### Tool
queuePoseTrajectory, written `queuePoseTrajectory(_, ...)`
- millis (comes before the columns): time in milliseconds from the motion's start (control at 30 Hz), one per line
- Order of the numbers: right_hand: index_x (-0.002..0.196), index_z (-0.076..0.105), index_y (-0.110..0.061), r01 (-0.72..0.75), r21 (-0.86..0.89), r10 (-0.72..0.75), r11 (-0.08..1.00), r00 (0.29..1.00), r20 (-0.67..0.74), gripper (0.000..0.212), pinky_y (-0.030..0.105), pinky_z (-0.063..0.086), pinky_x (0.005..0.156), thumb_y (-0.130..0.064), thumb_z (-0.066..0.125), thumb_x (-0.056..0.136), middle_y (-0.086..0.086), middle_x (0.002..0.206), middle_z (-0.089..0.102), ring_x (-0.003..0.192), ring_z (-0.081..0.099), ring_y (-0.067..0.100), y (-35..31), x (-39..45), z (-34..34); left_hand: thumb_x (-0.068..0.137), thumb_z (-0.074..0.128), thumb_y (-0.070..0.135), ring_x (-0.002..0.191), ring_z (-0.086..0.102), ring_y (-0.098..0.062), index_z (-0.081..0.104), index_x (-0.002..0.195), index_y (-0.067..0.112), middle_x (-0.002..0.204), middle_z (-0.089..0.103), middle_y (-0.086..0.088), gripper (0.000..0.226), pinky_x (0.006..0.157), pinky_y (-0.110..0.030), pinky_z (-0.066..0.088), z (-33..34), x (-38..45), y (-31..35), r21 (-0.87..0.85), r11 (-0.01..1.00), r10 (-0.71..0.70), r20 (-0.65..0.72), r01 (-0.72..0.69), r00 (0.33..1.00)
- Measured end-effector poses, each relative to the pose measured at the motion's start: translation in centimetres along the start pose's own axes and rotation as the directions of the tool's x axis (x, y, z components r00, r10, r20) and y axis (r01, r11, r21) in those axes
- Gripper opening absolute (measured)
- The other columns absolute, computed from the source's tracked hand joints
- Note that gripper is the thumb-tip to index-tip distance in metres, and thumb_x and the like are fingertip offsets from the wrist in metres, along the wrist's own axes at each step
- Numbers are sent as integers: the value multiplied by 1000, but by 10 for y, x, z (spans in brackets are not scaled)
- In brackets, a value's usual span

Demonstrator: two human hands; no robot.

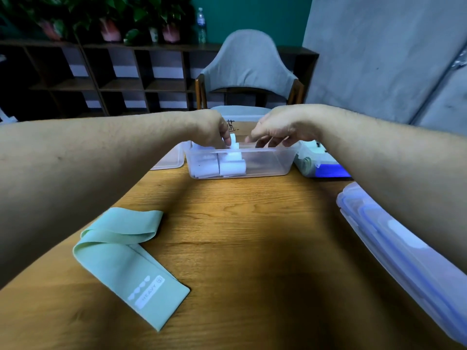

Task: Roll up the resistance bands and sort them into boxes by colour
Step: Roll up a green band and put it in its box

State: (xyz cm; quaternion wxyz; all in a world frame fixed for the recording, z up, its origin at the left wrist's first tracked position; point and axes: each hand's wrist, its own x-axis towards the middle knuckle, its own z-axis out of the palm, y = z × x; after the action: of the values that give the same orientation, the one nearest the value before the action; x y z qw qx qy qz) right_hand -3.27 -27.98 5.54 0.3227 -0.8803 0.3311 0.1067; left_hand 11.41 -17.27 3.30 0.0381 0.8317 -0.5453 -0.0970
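Both hands are reaching forward over the middle clear box [265, 164] at the far side of the wooden table [240, 236]. The left hand [211, 131] has its fingers pinched together on a white rolled band [233, 141] held upright just above the box's left half, directly over the white rolls [218, 165] already lying inside. The right hand [276, 128] hovers at 3 o'clock from that roll, fingers curled down toward the rim — whether it grips anything I cannot tell, though a thin pale strip seems to run under its fingertips. The relation that matters for the drop is vertical: the held roll sits straight above the stacked rolls, so the left hand, being the nearer and the one holding, seems to need only to lower and let go. The box's right half looks bare, should the roll need room. The next band lies far from both grips: a pale green band [126, 263], flat and unrolled, printed HEAVY, near the table's front edge at roughly 7 o'clock from the box. Its long axis runs from 10 o'clock to 4 o'clock, with the upper end folded back, and it lies under the left forearm, so the left hand is probably nearer for picking it up. Another clear box [171, 157] stands at 9 o'clock of the middle one, a box with blue contents [323, 168] at 3 o'clock, and stacked lids [404, 248] at the right edge.
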Motion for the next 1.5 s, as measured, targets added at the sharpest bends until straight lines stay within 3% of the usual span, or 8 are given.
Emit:
queuePoseTrajectory(200,75,62,-22,234,129,-202,964,953,-225,13,25,34,60,-26,72,83,-5,72,63,71,48,12,0,-37,8,92,67,30,98,65,-14,75,102,22,101,72,7,16,93,-34,52,-12,-45,8,-163,985,33,-147,-57,989)
queuePoseTrajectory(433,84,67,-22,372,147,-342,916,919,-194,3,16,40,58,-20,69,84,-3,88,68,74,57,7,-17,-82,62,92,65,30,72,56,-1,63,91,39,79,58,23,9,62,-16,38,10,-132,9,-198,974,62,-250,-113,966)
queuePoseTrajectory(667,98,70,-20,415,105,-417,904,909,-6,9,13,42,50,-18,66,91,-7,80,69,63,57,3,-23,-107,115,89,69,29,114,56,-13,58,129,31,125,60,10,42,95,-26,44,65,-200,-32,-159,987,7,-117,-26,993)
queuePoseTrajectory(867,101,70,-20,385,92,-390,918,920,42,11,25,48,61,-22,61,94,-4,87,73,71,60,9,-18,-118,138,84,59,57,145,28,-19,31,152,32,158,31,7,78,116,-49,27,98,-230,-56,-132,949,-296,-71,285,953)
queuePoseTrajectory(1100,104,69,-18,375,87,-380,923,924,50,14,28,48,67,-23,61,95,-1,92,75,70,60,7,-9,-136,150,98,48,39,115,58,-23,63,126,25,128,64,2,34,87,-34,50,109,-251,-35,-27,975,-216,-382,223,899)
queuePoseTrajectory(1267,104,69,-20,367,107,-373,924,927,37,13,30,48,67,-22,62,94,3,95,75,73,61,9,3,-149,149,96,50,30,80,59,-24,60,88,15,82,65,-1,20,68,-34,45,106,-259,-7,-253,962,-196,-373,104,907)
queuePoseTrajectory(1367,112,62,-21,353,173,-360,919,933,7,24,33,49,68,-27,71,90,7,95,68,77,60,13,11,-156,149,98,52,17,66,46,-10,56,84,4,72,54,2,20,63,-29,36,100,-258,24,-579,813,-168,-340,-66,925)
queuePoseTrajectory(1500,122,54,-30,333,328,-343,884,939,-31,41,39,56,87,-37,74,87,-2,110,67,90,63,12,19,-170,143,99,50,17,73,56,-12,65,102,8,83,62,-3,18,68,-28,44,87,-255,63,-929,345,-201,-209,-130,957)
